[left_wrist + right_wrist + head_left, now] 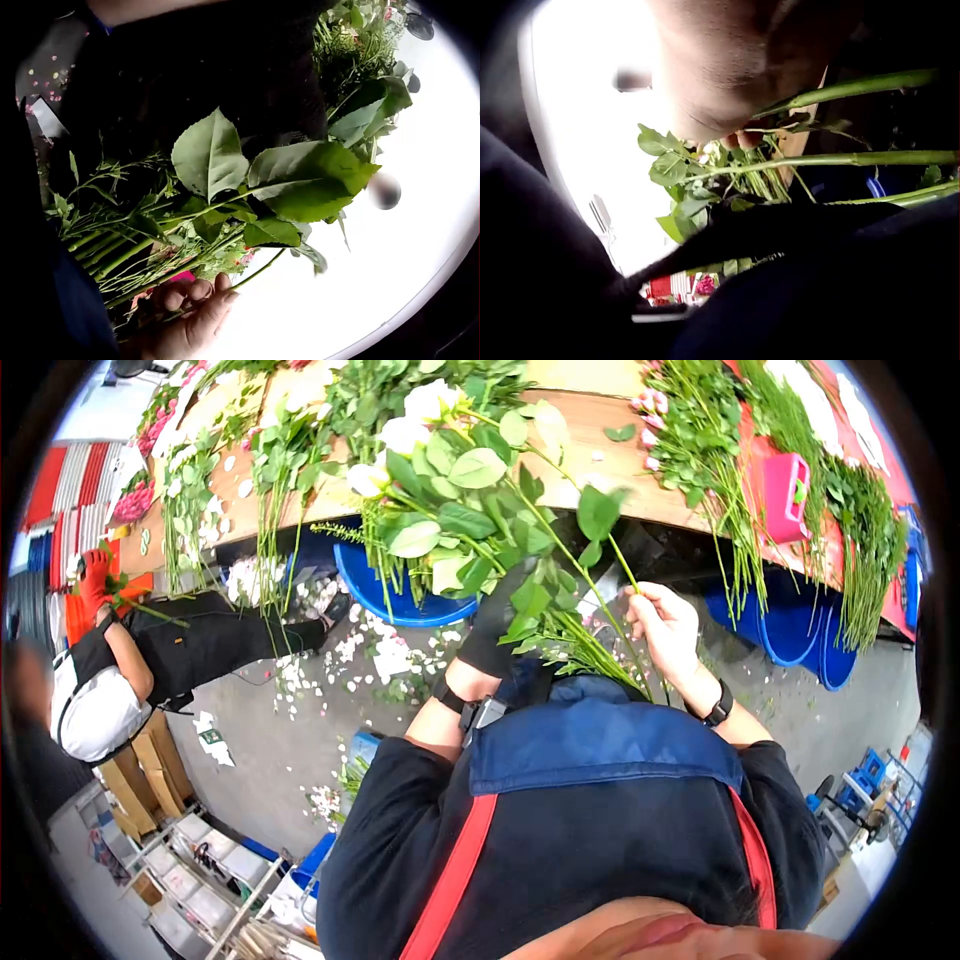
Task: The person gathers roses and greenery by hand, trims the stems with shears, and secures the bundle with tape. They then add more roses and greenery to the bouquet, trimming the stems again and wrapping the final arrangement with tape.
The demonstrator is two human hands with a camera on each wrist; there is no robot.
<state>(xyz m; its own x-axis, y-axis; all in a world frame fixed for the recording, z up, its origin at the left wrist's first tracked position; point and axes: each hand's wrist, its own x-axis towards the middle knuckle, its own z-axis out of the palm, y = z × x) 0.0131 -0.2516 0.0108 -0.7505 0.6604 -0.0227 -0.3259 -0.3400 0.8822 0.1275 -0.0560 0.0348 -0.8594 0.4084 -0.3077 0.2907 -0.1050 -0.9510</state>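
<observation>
My left hand (500,615) wears a black glove and grips a bunch of white roses (430,402) with broad green leaves. The bunch's cut stems (600,650) run down toward my apron, while the blooms lean over the table edge. My bare right hand (662,625) pinches one rose stem (622,565) between thumb and fingertips, right of the bunch. Up close in the left wrist view, serrated leaves (210,154) stand above that right hand's curled fingers. The back of the right hand fills the upper part of the right wrist view, partly hiding its fingertips.
Ahead stands a wooden table (590,435) with heaps of roses and greenery. Blue tubs (385,605) sit beneath it, and a pink container (785,498) stands at right. Petals litter the floor (260,730). At left, another person's red-gloved hand (95,582) holds a stem.
</observation>
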